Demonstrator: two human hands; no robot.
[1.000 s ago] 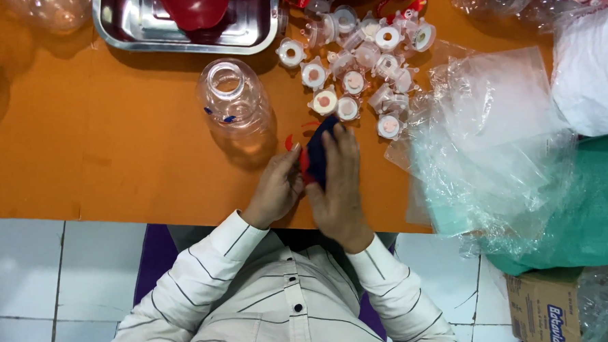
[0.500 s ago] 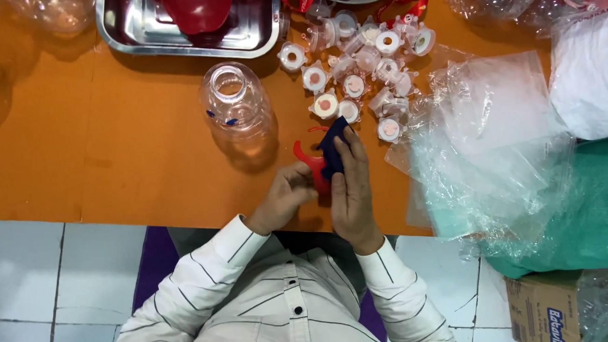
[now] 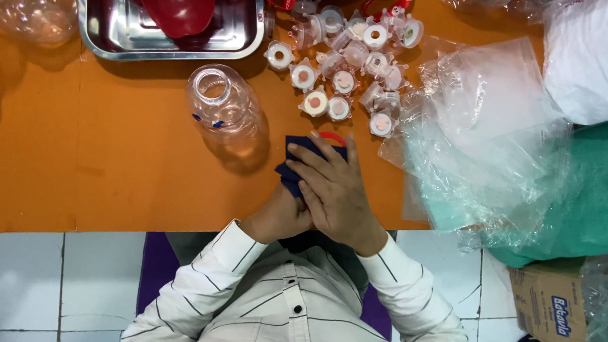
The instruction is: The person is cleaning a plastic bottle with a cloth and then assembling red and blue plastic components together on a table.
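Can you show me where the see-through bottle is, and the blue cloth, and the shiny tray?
Bottle [image 3: 226, 109], head view, on its clear side below the neck.
Blue cloth [image 3: 290, 172], head view, on its left edge beside the fingers.
Tray [image 3: 85, 18], head view, on its left metal rim.

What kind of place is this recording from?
Probably a small hand-assembly or packing bench: an orange table with a heap of small plastic caps, a clear bottle, a steel tray and plastic bags.
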